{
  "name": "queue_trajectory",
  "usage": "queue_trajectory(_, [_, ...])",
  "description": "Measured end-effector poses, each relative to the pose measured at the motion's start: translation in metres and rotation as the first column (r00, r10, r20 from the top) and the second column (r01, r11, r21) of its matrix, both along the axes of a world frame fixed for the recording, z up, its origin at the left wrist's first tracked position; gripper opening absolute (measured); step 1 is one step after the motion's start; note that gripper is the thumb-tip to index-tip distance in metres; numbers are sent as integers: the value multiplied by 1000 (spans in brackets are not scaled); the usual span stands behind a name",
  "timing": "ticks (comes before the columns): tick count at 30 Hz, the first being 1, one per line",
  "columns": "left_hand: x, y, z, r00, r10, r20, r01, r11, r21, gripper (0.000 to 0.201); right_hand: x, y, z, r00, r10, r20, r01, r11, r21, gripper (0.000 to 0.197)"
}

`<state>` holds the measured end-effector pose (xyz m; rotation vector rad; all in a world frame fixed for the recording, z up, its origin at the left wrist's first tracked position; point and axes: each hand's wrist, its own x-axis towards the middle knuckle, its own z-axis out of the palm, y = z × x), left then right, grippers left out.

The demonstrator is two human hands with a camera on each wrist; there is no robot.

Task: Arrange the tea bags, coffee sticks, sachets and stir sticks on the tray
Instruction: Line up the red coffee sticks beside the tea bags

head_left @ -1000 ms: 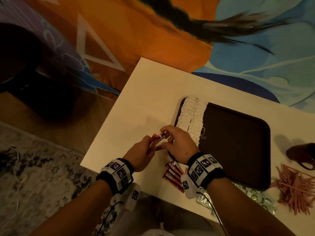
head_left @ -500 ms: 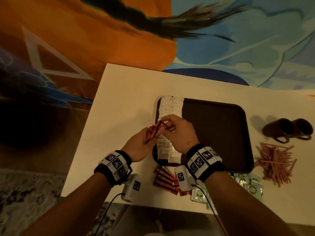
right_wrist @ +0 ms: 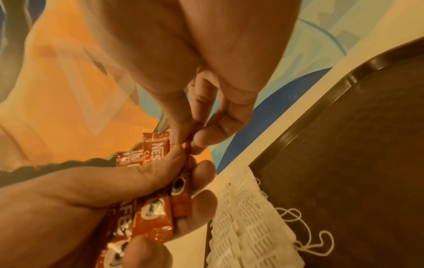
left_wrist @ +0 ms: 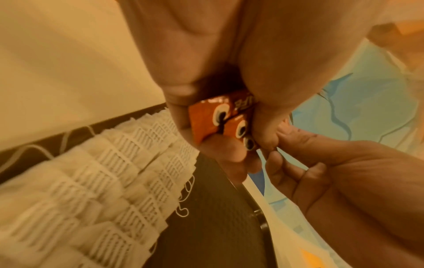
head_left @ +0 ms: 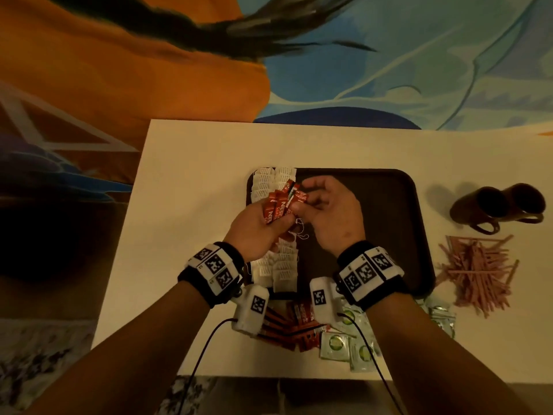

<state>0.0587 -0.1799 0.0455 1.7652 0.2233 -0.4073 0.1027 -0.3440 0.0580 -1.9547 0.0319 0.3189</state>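
Brown tray (head_left: 374, 205) holding white tea bags (head_left: 282, 265), left hand (head_left: 257, 226) gripping coffee sticks (head_left: 279, 202), right hand (head_left: 329, 217) pinching one.

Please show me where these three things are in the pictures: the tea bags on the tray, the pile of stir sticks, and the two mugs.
tea bags (head_left: 284, 266): head view, on a near bag of the white rows.
stir sticks (head_left: 475, 272): head view, middle of the pink pile.
mugs (head_left: 478, 209): head view, side of the left mug.

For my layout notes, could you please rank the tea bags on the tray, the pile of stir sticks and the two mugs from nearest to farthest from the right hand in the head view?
From the right hand:
1. tea bags, just left of it, on the tray's left side.
2. stir sticks, on the table right of the tray.
3. mugs, far right, beyond the sticks.
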Motion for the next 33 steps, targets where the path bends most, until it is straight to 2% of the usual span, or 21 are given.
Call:
queue_trajectory(4, [20, -19, 2, 999, -35, -28, 35, 999, 15, 21, 16, -22, -5, 997, -76, -7, 76, 995, 60, 33])
queue_trajectory(7, [32, -26, -1, 1000, 10, -13, -9, 996, 84, 10, 31, -44, -12, 996, -86, 5, 86, 995, 52, 36])
queue_trajectory(9, [40, -30, -3, 998, 66, 20, -68, 992, 105, 11, 39, -56, -13, 1000, 10, -6, -10, 1000, -15, 42])
queue_trajectory(11, [47, -34, -4, 993, 112, 32, -114, 992, 60, 14, 43, -63, -13, 989, 144, -33, -146, 988, -59, 52])
queue_trajectory(14, [54, -42, -4, 995, 88, 51, -90, 995, 42, 15, 46, -67, -12, 953, 301, -44, -304, 947, -103, 63])
queue_trajectory(17, [59, -45, -9, 997, 40, 67, -48, 992, 120, 13, 48, -66, -12, 923, 383, -32, -383, 909, -167, 65])
queue_trajectory(19, [59, -45, -11, 997, 65, 37, -69, 992, 107, 15, 50, -65, -15, 917, 395, -50, -398, 904, -154, 62])
queue_trajectory(22, [58, -45, -11, 984, 178, -10, -178, 984, -4, 26, 50, -64, -21, 917, 363, -166, -366, 931, 14, 41])
queue_trajectory(25, [56, -40, -12, 977, 213, -13, -213, 977, -4, 29, 52, -66, -23, 930, 295, -220, -285, 955, 79, 15])
queue_trajectory(30, [47, -32, -17, 974, 228, -5, -227, 973, 44, 21, 57, -75, -27, 965, 149, -216, -111, 978, 179, 13])
queue_trajectory(33, [42, -31, -17, 964, 268, -6, -268, 963, 8, 23, 56, -78, -27, 971, 80, -226, -26, 973, 229, 16])
